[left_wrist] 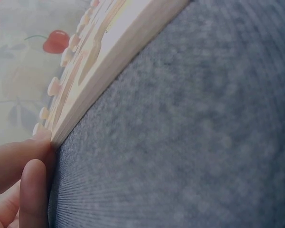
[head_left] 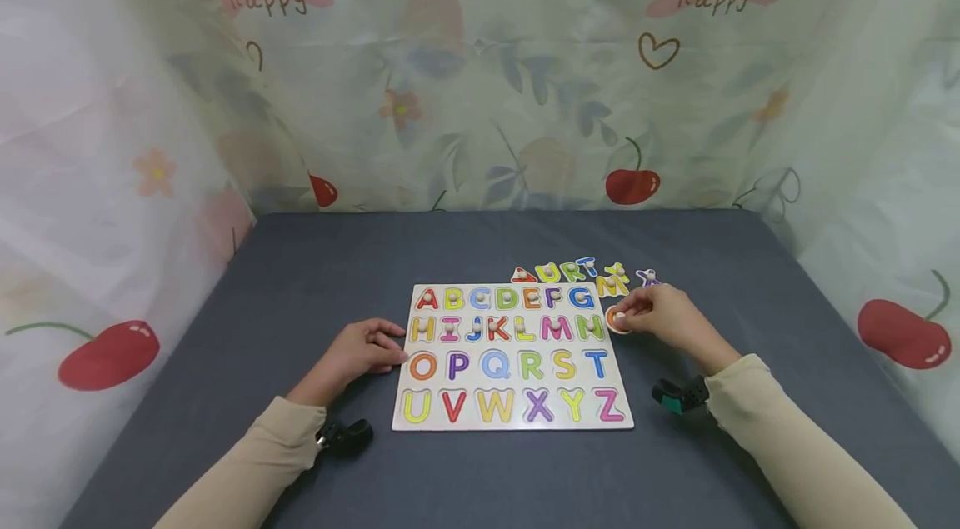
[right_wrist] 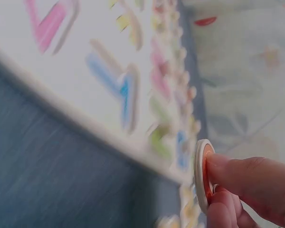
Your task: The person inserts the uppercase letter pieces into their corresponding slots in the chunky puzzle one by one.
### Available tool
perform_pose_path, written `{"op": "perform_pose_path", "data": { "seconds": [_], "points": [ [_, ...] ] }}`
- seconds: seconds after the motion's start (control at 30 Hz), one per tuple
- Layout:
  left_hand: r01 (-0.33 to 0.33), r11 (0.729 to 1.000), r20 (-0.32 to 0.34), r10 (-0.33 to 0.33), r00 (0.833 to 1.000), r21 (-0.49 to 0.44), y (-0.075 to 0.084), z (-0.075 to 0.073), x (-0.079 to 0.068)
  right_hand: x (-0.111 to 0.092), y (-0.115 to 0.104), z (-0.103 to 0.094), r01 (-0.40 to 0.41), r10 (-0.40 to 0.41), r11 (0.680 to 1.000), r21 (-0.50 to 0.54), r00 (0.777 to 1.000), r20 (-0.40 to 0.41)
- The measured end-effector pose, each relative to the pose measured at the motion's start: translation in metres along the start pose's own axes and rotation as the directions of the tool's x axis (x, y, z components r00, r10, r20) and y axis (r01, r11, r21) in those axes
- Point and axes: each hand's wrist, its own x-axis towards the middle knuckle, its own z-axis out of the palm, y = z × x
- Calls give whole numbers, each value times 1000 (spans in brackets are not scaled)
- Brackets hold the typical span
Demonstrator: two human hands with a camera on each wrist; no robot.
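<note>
The alphabet puzzle board [head_left: 513,356] lies flat on the grey table [head_left: 300,279], its long axis running from six to twelve o'clock as the head camera sees it, with the row A to G at the far edge. Every letter slot looks filled, so the board seems complete or nearly so. A cluster of loose letter pieces [head_left: 581,272] still sits off the board, just past its corner at about one o'clock.

The right hand [head_left: 663,316] pinches a round orange piece [head_left: 617,318] between thumb and fingertips [right_wrist: 237,171], just beside the board's three o'clock edge, level with the second row. In the wrist view the piece stands on edge, its face turned sideways.

The left hand [head_left: 363,352] rests on the table at nine o'clock, fingers loosely extended, fingertips touching the board's edge and holding nothing.
</note>
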Motion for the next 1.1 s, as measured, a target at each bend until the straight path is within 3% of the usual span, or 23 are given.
{"op": "perform_pose_path", "data": {
  "seconds": [0.2, 0.43, 0.73, 1.1],
  "points": [
    [-5, 1000, 3, 5, 1000, 6, 1, -2, 1, 11, -30, 11, 83, -83, 997, 4, 997, 6],
    [-16, 1000, 0, 16, 1000, 14, 1, -2, 0, 26, -74, 41, 153, -153, 988, 2, 986, 70],
    [-19, 1000, 7, 19, 1000, 19, 2, 0, -3, 39, -121, 89, 284, -291, 956, 73, 946, 140],
    [-11, 1000, 31, 11, 999, 5, 3, -1, -2, 42, -161, 143, 318, -347, 935, 155, 909, 232]
  ]
}}
